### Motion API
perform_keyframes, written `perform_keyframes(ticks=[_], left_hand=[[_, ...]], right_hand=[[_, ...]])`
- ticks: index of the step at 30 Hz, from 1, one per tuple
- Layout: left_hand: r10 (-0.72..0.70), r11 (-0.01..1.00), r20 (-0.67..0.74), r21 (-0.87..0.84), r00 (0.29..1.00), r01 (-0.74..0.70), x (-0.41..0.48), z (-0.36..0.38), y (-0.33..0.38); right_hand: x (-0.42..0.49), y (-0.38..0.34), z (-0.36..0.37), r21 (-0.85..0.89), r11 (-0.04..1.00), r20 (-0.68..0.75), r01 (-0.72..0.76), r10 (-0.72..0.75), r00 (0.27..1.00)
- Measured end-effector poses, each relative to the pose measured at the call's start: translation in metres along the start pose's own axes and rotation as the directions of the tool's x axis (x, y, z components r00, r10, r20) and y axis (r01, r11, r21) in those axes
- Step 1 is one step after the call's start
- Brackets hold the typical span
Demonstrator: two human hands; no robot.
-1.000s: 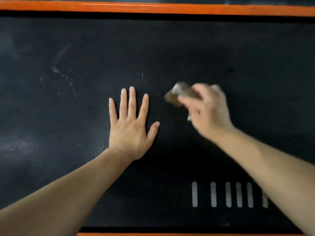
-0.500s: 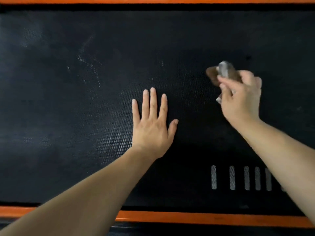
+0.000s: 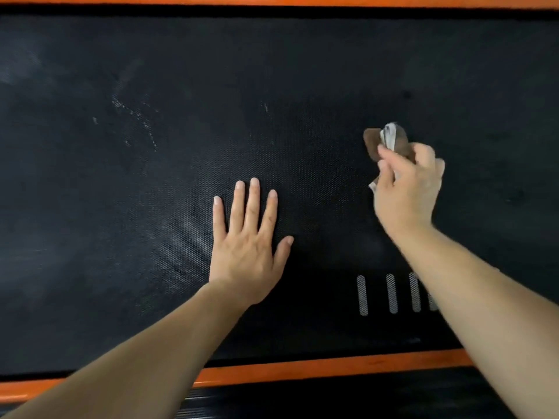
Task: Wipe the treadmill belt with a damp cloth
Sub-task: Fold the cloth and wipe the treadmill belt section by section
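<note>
Gripping the cloth (image 3: 385, 140), the right hand (image 3: 405, 189) has fingers and thumb curled round it, bunched into a wad. Cloth is brown with a pale grey fold. It sticks out past the fingertips on the far side, and a small pale corner shows under the thumb. Cloth sits over the right half of the belt (image 3: 151, 207). Cannot tell if it presses the surface or is just above it, as the hand is a bit blurred.

Left hand (image 3: 248, 243) lies flat, palm down on the belt near centre. Fingers are straight and slightly spread, thumb out to the right, holding nothing. It is left of the right hand, nearer the person, with a clear gap between them.

Belt is black with a fine mesh texture and fills most of the view. White specks (image 3: 133, 116) run in a streak at upper left, with pale smudges at far left. Short white stripes (image 3: 390, 293) run in a row by the near edge, partly hidden under the right forearm. Orange far rail (image 3: 272, 0) runs along the top, orange near rail (image 3: 332, 368) along the bottom. A dark ribbed strip (image 3: 332, 400) lies beyond the near rail.
</note>
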State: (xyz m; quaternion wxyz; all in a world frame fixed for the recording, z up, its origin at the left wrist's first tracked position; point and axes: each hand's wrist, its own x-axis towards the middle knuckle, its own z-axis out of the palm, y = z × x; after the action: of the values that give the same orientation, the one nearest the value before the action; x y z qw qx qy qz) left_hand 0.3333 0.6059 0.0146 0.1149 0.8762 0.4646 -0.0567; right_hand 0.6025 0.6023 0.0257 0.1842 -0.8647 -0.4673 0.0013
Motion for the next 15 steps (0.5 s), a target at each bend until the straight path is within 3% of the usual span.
perform_keyframes(ticks=[2,5,7,9,12,13,15], left_hand=[[-0.005,1.0,-0.01,0.006,1.0,0.005,0.0,0.0,0.0],[-0.018,1.0,-0.022,0.024,1.0,0.019,0.0,0.002,0.001],[-0.017,1.0,-0.029,0.024,0.999,0.018,0.0,0.002,0.001],[-0.018,1.0,-0.047,0.024,0.999,0.019,0.0,0.003,0.002],[-0.033,0.999,-0.052,0.021,0.998,0.034,-0.001,0.004,0.003],[-0.036,0.999,-0.053,0.024,0.998,0.037,-0.001,0.004,0.003],[-0.035,0.999,-0.052,0.021,0.998,0.036,-0.001,0.003,0.004]], right_hand=[[-0.029,-0.012,0.0,0.021,0.985,0.028,0.172,-0.173,0.985],[-0.091,-0.018,-0.011,0.143,0.858,0.183,0.493,-0.512,0.839],[-0.092,-0.005,-0.018,0.173,0.794,0.234,0.583,-0.608,0.759],[-0.069,0.012,-0.017,0.163,0.836,0.184,0.523,-0.547,0.817],[-0.043,0.018,-0.012,0.108,0.971,0.103,0.214,-0.225,0.969],[-0.048,0.012,-0.01,0.102,0.985,0.089,0.141,-0.15,0.985],[-0.077,-0.004,-0.012,0.12,0.977,0.09,0.176,-0.187,0.978]])
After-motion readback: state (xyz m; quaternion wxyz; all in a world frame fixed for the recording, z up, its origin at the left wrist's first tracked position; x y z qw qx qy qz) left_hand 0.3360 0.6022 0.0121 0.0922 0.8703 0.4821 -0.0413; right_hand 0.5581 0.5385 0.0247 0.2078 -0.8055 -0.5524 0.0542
